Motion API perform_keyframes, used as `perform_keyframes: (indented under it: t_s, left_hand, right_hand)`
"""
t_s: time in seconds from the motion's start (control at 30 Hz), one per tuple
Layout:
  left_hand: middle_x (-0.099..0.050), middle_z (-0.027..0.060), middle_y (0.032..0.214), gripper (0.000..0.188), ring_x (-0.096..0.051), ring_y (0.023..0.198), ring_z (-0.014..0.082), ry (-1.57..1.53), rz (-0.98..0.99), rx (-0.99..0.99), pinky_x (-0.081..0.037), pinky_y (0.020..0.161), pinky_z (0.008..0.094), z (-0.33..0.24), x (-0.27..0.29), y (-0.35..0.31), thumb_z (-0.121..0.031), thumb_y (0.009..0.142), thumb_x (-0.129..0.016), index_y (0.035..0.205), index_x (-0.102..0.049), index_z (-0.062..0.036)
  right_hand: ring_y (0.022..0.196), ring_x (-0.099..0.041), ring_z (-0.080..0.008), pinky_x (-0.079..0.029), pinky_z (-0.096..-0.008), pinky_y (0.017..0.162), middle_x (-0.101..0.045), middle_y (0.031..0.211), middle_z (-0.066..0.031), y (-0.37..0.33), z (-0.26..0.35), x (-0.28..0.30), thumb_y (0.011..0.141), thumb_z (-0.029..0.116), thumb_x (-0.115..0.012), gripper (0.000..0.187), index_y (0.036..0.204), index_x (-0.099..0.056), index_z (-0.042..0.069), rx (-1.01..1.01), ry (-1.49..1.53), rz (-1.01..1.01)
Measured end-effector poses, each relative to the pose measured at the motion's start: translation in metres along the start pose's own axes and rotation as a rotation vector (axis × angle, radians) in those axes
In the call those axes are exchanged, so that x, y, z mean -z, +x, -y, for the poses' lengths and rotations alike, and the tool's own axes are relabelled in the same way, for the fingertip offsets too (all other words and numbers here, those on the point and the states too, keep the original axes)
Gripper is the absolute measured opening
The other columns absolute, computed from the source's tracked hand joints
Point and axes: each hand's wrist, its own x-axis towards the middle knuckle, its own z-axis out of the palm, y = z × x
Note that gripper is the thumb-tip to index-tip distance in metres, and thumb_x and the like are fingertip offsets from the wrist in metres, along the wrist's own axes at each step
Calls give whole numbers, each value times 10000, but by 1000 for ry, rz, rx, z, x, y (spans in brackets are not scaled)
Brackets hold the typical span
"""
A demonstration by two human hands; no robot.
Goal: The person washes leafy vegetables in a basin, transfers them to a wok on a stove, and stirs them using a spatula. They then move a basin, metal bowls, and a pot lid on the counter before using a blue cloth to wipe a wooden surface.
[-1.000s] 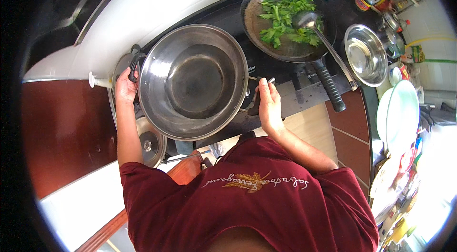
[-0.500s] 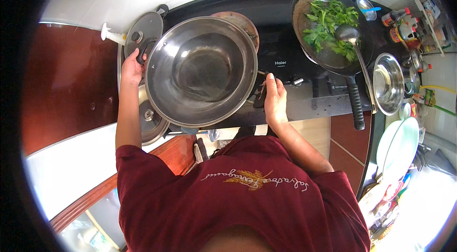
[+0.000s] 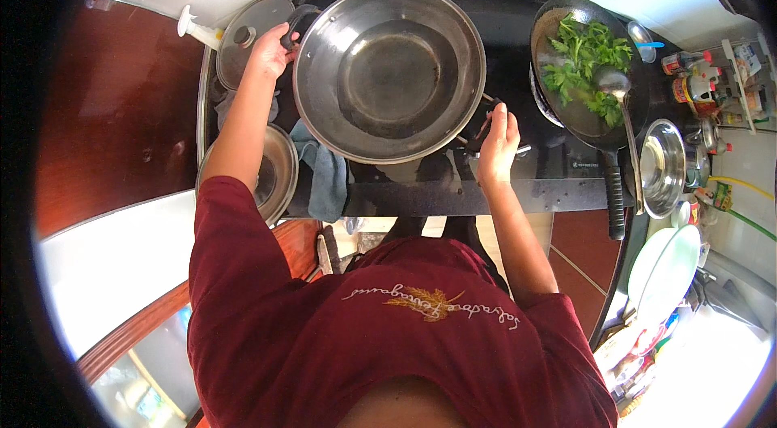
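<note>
A wide, deep stainless steel pan (image 3: 388, 125) with two black handles is between my hands, over the left part of the black stove. My left hand (image 3: 272, 52) has its fingers around the handle at the pan's far left. At the near right, my right hand (image 3: 498, 145) grips the other handle, which is partly hidden behind the fingers. The inside of the pan is shiny, with a darker round bottom. Whether its underside touches the stove is hidden.
On the right stands a black wok (image 3: 597, 133) with green leaves (image 3: 579, 64) and a ladle (image 3: 626, 129). Beside it is a steel bowl (image 3: 661, 169). A glass lid (image 3: 235, 64), a spray bottle (image 3: 198, 27), a steel pot (image 3: 279, 173) and a blue-grey cloth (image 3: 328, 181) are at left.
Both hands have carried the pan away from me and to the right. The patterned plate behind it is now hidden, while the cloth at the near left has come into view.
</note>
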Motion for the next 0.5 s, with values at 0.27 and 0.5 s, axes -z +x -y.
perform_keyframes:
  t_s: [0.27,0.5]
  left_hand:
    - [-574,79,783,236,-522,566,219,34,50,54,-459,540,366,9,-18,47,-244,835,-561,987,-480,-83]
    - [-583,49,751,213,-537,574,193,71,136,46,-453,539,338,6,-25,51,-283,848,-538,938,-526,-91]
  right_hand:
    - [508,-406,-77,-332,-221,482,-435,576,16,30,-35,-2,894,355,-463,335,729,-503,66,40,28,-102]
    - [542,-369,-65,-325,-232,493,-429,599,19,23,-25,-6,898,328,-458,355,705,-483,30,-7,59,-111]
